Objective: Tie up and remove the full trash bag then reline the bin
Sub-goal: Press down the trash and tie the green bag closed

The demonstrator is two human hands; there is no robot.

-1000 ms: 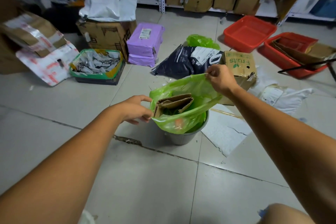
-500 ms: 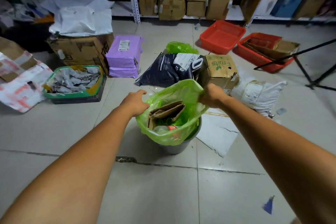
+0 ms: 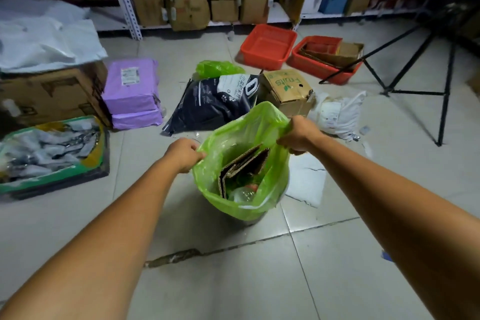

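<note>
**Bag mouth held wide over the bin, ready to gather**

The green bag (image 3: 241, 200) is the landmark here. Its mouth is pulled up and stretched open, with the near side draped low so that only a sliver of the grey bin (image 3: 249, 219) shows beneath it. The bag sits on the tiled floor in front of the person, and inside it folded cardboard (image 3: 244, 163) stands on edge above a clear bottle (image 3: 242, 193) and other scraps.

The left hand (image 3: 183, 154) is at the bag's left edge, fingers curled shut around a pinch of film. The right hand (image 3: 298, 135) is at the bag's far right edge, closed over a bunched fold of the rim, which rises to a peak just beside it. So the film runs out of both fists, taut between them across the far side and slack on the near side.

This hold looks chosen to free the rim from the bin and bring two opposite sides up as tails for a knot. The cardboard pokes high, so I judge the tails may be short unless it is pushed down first.

Behind the bag lie a dark pouch (image 3: 215, 101) and a box (image 3: 288, 88); a second green bag (image 3: 218, 68), possibly the fresh liner, lies beyond the pouch.
</note>
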